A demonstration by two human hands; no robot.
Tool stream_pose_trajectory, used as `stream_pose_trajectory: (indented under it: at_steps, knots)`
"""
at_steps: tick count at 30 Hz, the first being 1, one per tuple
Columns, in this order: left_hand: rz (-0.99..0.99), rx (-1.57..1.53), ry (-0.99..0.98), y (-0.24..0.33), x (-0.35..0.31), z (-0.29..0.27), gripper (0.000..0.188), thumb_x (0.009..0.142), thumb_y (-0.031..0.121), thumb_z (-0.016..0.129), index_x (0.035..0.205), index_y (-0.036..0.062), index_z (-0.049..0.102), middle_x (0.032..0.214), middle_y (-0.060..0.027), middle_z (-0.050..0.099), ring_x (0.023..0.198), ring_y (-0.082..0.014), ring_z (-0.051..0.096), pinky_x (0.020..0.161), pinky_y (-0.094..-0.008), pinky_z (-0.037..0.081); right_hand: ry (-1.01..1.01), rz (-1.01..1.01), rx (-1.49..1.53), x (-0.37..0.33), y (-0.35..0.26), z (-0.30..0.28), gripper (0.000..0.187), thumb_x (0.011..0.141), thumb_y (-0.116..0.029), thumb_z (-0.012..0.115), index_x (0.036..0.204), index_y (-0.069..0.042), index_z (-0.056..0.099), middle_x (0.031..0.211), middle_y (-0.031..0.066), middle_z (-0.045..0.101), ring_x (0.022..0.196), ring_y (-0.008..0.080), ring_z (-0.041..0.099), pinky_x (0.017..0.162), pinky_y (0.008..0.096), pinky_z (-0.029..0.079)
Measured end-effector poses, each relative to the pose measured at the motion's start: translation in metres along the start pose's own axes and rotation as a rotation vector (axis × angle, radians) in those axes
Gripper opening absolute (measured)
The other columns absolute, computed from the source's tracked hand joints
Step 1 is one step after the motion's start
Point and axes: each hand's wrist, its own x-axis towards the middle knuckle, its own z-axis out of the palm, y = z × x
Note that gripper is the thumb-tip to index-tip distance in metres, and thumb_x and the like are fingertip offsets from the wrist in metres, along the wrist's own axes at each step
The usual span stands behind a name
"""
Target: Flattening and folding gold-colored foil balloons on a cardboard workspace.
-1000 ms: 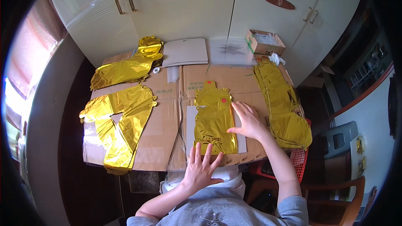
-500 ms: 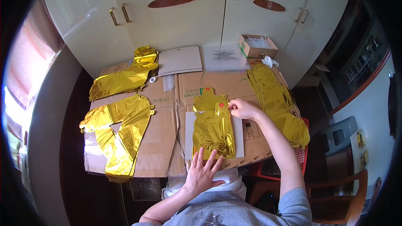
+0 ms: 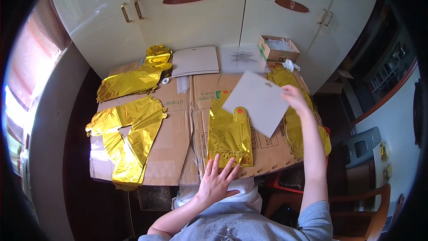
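Note:
A folded flat gold foil balloon [image 3: 227, 136] lies on the cardboard-covered table in front of me. My left hand [image 3: 218, 178] rests on its near edge, fingers spread. Above the balloon's right side, my right hand [image 3: 296, 99] pinches a pale grey card [image 3: 258, 102] by its right corner. The card is tilted, has a small slot near one edge, and hides part of the balloon's far end. At the left lies another flat gold balloon [image 3: 142, 125] with a triangular hole. More gold balloons are piled at the far left [image 3: 133, 82] and along the right [image 3: 301, 129].
At the back are a stack of grey cards [image 3: 196, 62], clear plastic sheets [image 3: 243, 58] and a small open box [image 3: 281, 54] holding plastic. Thin translucent strips [image 3: 183, 85] lie below the cards, beside a small white roll [image 3: 165, 81]. A wooden chair [image 3: 379, 209] stands at right.
My right hand has pulled the grey card from under the folded balloon and lifted it up and to the right. My left hand stays on the balloon's near edge.

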Motion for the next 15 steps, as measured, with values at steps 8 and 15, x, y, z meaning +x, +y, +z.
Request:
stream_pose_trajectory:
  at_steps: [8,15]
  knots:
    - [0.008,-0.001,-0.017,0.001,0.002,0.000,0.090,0.077,0.075,0.054,0.146,0.0196,0.041,0.150,-0.0086,0.038,0.138,-0.0501,0.026,0.112,-0.0595,0.022,0.231,0.103,-0.172,0.005,0.068,-0.059,0.029,0.089,-0.003,0.057,0.117,0.001,0.062,0.104,0.0115,0.068,0.094,0.0181,0.065,0.084,0.0300,0.049]
    - [0.004,0.011,-0.038,0.000,0.002,-0.001,0.089,0.078,0.075,0.054,0.146,0.0199,0.040,0.151,-0.0089,0.037,0.138,-0.0505,0.025,0.112,-0.0603,0.022,0.498,-0.298,-0.971,-0.030,0.017,0.010,0.028,0.083,-0.017,0.066,0.109,-0.008,0.065,0.108,0.0123,0.063,0.103,0.0312,0.060,0.092,0.0390,0.045]
